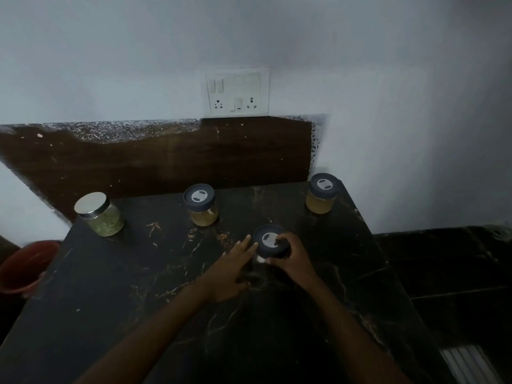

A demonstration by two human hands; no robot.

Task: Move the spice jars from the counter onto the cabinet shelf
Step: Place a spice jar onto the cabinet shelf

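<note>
A: Step? 
B: Grasping small dark-lidded glass jar (pixel 270 242) mid black marble counter (pixel 138 286). Right hand (pixel 291 259) fingers clamped on it; left hand (pixel 232 270) fingers spread, touching.
A: Next? 
B: Probably lift toward shelf, unseen.

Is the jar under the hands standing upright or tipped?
Upright: the dark-lidded jar shows its round lid flat to the camera, base on the black marble counter, right hand gripping it.

The dark marbled surface (pixel 138 286) carries four jars. A steel-lidded jar (pixel 99 214) stands at its far left corner, a grey-lidded jar (pixel 201 205) by the far edge near the middle, another (pixel 322 193) in the far right corner. The fourth jar (pixel 270 241) stands nearer, toward the middle.
</note>
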